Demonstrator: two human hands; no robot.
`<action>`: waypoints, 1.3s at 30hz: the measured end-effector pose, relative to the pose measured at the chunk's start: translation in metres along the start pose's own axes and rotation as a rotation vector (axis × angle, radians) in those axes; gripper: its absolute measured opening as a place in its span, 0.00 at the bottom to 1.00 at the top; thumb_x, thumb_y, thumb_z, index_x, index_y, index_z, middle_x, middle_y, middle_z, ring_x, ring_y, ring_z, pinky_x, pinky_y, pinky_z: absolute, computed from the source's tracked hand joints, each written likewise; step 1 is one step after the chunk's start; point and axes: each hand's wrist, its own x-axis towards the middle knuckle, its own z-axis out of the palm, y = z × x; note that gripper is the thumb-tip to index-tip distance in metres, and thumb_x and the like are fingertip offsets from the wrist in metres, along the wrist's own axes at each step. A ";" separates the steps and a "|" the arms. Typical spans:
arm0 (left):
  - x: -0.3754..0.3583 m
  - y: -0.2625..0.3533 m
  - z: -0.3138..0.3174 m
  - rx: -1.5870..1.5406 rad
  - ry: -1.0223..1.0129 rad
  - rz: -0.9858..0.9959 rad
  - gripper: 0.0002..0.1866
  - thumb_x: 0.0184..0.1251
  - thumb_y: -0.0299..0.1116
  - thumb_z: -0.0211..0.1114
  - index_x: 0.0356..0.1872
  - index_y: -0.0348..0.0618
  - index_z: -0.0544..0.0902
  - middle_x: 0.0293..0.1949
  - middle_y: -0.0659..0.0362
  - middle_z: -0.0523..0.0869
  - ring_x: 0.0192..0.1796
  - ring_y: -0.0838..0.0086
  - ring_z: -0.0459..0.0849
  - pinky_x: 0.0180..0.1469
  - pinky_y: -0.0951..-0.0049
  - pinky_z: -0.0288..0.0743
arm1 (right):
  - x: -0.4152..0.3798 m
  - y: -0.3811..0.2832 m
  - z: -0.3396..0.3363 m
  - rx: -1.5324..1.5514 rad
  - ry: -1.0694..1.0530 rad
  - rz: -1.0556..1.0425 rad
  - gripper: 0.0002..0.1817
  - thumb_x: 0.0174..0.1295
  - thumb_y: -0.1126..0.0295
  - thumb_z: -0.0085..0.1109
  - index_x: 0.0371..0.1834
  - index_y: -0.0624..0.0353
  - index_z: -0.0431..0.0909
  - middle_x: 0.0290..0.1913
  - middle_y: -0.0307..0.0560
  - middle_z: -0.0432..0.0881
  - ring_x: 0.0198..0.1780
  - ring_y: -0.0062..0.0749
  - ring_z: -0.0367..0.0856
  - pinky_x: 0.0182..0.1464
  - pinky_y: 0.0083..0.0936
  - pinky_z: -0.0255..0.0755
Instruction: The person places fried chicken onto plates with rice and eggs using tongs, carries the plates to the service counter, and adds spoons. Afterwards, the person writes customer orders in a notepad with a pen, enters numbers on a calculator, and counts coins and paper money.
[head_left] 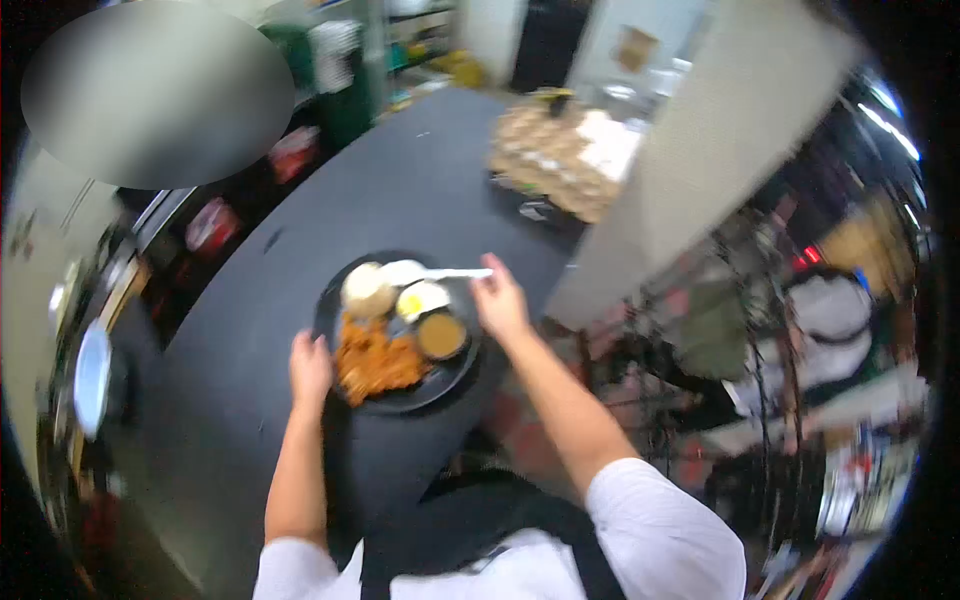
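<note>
A round black plate point(433, 398) is in front of me over the dark grey table. It carries a breaded, fried orange-brown piece point(375, 362), a pale mound of rice point(368, 290), a fried egg point(422, 300) and a small cup of brown sauce point(441, 335). Along the far side lies a white utensil, seemingly a spoon point(450, 273), its handle sticking out past the right rim. My left hand point(311, 365) grips the plate's left edge. My right hand point(502, 300) is closed at the right edge, its thumb by the handle. The fingers under the rim are hidden.
The grey table point(400, 165) curves away to the far side. Stacked egg trays point(550, 150) stand at its far right, beside a pale pillar point(690, 170). A light-blue basin point(92, 378) is at the far left. Cluttered racks point(760, 380) fill the right.
</note>
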 end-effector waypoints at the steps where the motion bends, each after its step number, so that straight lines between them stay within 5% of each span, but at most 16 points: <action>1: 0.023 -0.041 0.016 0.104 0.042 0.164 0.18 0.68 0.35 0.55 0.52 0.31 0.75 0.42 0.43 0.81 0.49 0.56 0.80 0.52 0.61 0.71 | -0.003 -0.023 -0.006 -0.001 -0.012 0.131 0.27 0.62 0.64 0.59 0.64 0.62 0.68 0.41 0.54 0.84 0.43 0.39 0.83 0.50 0.32 0.74; 3: 0.024 -0.042 0.022 -0.009 0.004 0.182 0.16 0.71 0.30 0.52 0.54 0.29 0.71 0.48 0.44 0.79 0.51 0.60 0.78 0.55 0.64 0.69 | -0.007 0.004 0.014 0.133 -0.012 0.160 0.30 0.62 0.63 0.60 0.67 0.60 0.65 0.35 0.52 0.85 0.40 0.37 0.84 0.47 0.31 0.75; 4: 0.013 -0.026 0.010 -0.069 -0.094 0.034 0.17 0.72 0.28 0.49 0.56 0.28 0.68 0.51 0.44 0.78 0.55 0.59 0.76 0.60 0.65 0.67 | -0.010 0.010 0.022 0.157 -0.023 0.148 0.27 0.65 0.65 0.57 0.67 0.59 0.65 0.38 0.47 0.83 0.40 0.27 0.80 0.47 0.25 0.73; 5: 0.026 -0.063 0.026 -0.158 -0.006 0.123 0.16 0.73 0.27 0.48 0.56 0.28 0.68 0.50 0.46 0.76 0.54 0.62 0.75 0.60 0.67 0.65 | -0.013 -0.010 0.014 0.106 -0.011 0.242 0.25 0.67 0.66 0.56 0.66 0.61 0.67 0.40 0.47 0.84 0.41 0.26 0.80 0.47 0.24 0.73; 13: 0.014 -0.037 0.036 -0.296 -0.028 0.214 0.13 0.74 0.29 0.48 0.53 0.31 0.69 0.47 0.53 0.77 0.49 0.69 0.74 0.57 0.69 0.66 | -0.042 -0.001 0.004 0.267 0.249 0.269 0.17 0.70 0.69 0.50 0.59 0.64 0.73 0.44 0.47 0.83 0.46 0.24 0.78 0.51 0.21 0.70; 19: -0.027 -0.008 0.029 -0.568 -0.341 0.217 0.14 0.75 0.28 0.48 0.55 0.32 0.68 0.49 0.57 0.73 0.52 0.73 0.70 0.59 0.73 0.63 | -0.113 -0.010 -0.063 0.444 0.412 0.209 0.17 0.72 0.66 0.49 0.57 0.63 0.76 0.47 0.42 0.82 0.51 0.20 0.75 0.56 0.18 0.66; 22: -0.089 0.037 0.016 -0.603 -0.456 0.222 0.11 0.74 0.26 0.47 0.53 0.34 0.69 0.47 0.59 0.74 0.50 0.76 0.71 0.57 0.75 0.63 | -0.181 -0.050 -0.120 0.367 0.507 0.220 0.18 0.73 0.64 0.47 0.55 0.65 0.78 0.48 0.41 0.82 0.51 0.20 0.75 0.57 0.19 0.66; 30: -0.256 0.066 0.007 -0.684 -0.871 0.247 0.07 0.73 0.24 0.46 0.48 0.36 0.70 0.42 0.60 0.75 0.45 0.77 0.73 0.52 0.75 0.67 | -0.417 -0.096 -0.220 0.773 0.829 0.394 0.18 0.69 0.60 0.54 0.49 0.66 0.80 0.47 0.38 0.82 0.50 0.21 0.75 0.57 0.19 0.64; 39: -0.472 0.099 -0.017 -0.498 -1.384 0.296 0.07 0.72 0.22 0.45 0.46 0.38 0.70 0.41 0.58 0.77 0.43 0.78 0.75 0.50 0.76 0.69 | -0.702 -0.181 -0.272 0.700 1.210 0.338 0.19 0.69 0.64 0.52 0.59 0.62 0.73 0.56 0.39 0.76 0.58 0.23 0.69 0.64 0.21 0.57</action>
